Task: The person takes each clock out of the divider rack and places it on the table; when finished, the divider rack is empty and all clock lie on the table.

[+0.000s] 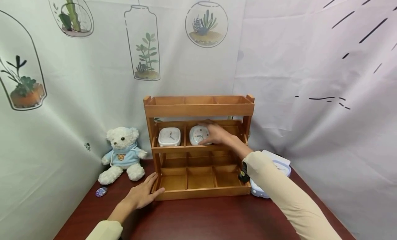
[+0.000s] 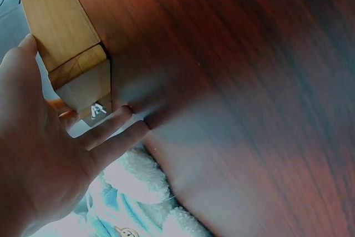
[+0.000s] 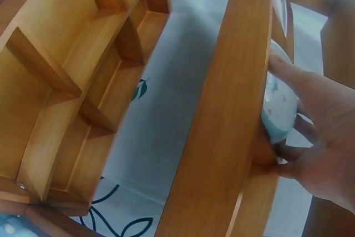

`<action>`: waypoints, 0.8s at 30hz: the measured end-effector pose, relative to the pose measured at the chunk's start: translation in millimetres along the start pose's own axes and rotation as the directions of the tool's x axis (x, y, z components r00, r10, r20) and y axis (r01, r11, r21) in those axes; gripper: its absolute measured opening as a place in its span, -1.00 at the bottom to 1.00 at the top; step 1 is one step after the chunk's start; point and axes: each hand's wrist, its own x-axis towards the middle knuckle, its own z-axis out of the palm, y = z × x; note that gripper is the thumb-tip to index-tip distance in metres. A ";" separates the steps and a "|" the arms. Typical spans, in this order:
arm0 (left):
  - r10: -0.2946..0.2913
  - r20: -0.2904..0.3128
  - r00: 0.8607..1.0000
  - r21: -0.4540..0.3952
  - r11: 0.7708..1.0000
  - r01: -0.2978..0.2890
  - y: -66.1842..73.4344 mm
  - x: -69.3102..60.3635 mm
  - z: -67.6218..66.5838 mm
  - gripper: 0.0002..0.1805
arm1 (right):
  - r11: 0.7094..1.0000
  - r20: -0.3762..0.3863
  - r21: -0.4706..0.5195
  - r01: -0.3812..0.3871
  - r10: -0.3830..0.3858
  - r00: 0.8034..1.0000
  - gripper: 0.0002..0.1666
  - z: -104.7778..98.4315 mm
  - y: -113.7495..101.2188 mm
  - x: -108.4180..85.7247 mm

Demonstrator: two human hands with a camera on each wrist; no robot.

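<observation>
A creased pale cloth [image 1: 263, 61] printed with plants in jars fills the background, some drawings cut off by the frame. On the glossy red-brown table [image 1: 201, 216] stands a wooden rack [image 1: 198, 111], its tiers divided into compartments. A fluffy teddy bear [image 1: 122, 157] in a light-blue hoodie sits beside it. The right sleeve [image 1: 282, 191] partly hides a pale blue object [image 1: 262, 192], hard to identify. The left hand [image 1: 141, 193], fingers extended, touches the rack's lower left corner; the right hand [image 1: 214, 131] curls round the middle clock [image 1: 197, 135], partly covering it, in the middle tier's central compartment. A squarish clock [image 1: 169, 136] occupies the compartment to its left; dial numerals are too small to read. A shiny round badge [image 1: 101, 191] lies near the bear. A white mark [image 2: 97, 109] on the rack's end is unclear.
</observation>
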 end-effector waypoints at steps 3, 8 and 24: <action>-0.006 -0.002 1.000 0.000 1.000 0.006 0.2 -2.0 0.0 -0.05 | 1.000 -0.033 -0.012 0.013 -0.013 0.999 0.11 1.0 -3.1 -2.1; -0.010 -0.003 1.000 -0.001 1.000 0.010 0.1 -2.5 0.3 -0.04 | 1.000 -0.052 0.006 0.020 -0.020 0.998 0.00 -0.2 -5.1 -6.9; -0.002 -0.008 1.000 -0.009 1.000 0.002 1.6 -2.5 0.4 -0.06 | 0.992 -0.102 0.118 0.039 -0.027 0.994 -0.30 -4.2 1.8 -22.4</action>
